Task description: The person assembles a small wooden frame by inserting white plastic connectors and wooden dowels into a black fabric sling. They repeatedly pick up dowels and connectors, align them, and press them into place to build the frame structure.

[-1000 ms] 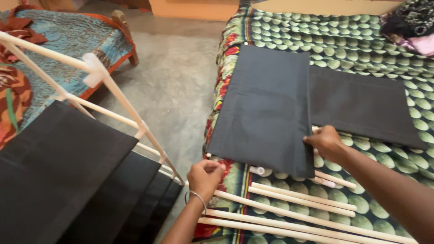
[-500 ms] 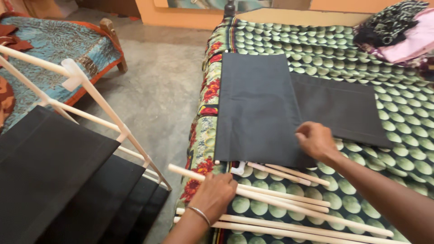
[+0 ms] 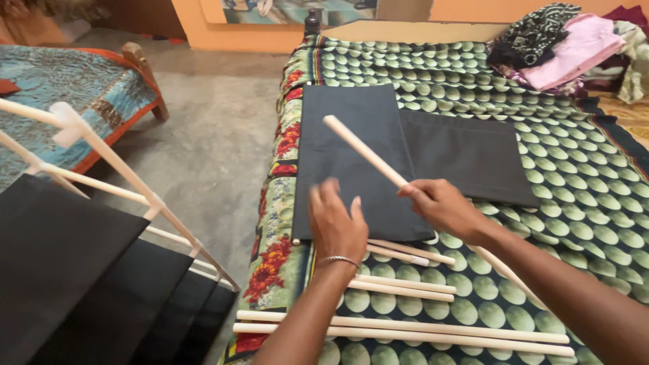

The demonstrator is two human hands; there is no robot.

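My right hand [image 3: 443, 206] grips a pale wooden rod [image 3: 365, 151] and holds it raised, slanting up to the left over a dark folded cloth panel [image 3: 351, 142]. My left hand [image 3: 336, 222] hovers with spread fingers over the near edge of that panel and holds nothing. A second dark panel [image 3: 470, 154] lies flat to the right. Several more pale rods [image 3: 405, 328] lie on the green patterned bedspread [image 3: 574, 203] just in front of me.
A white rod frame [image 3: 115, 169] carrying dark fabric shelves [image 3: 74, 284] stands at the left on the grey floor. A heap of clothes [image 3: 568, 47] sits at the bed's far right corner. Another bed with a blue cover [image 3: 74, 94] is far left.
My right hand has picked up one rod and lifted it over the dark panel. My left hand left the rods and rose, fingers spread.
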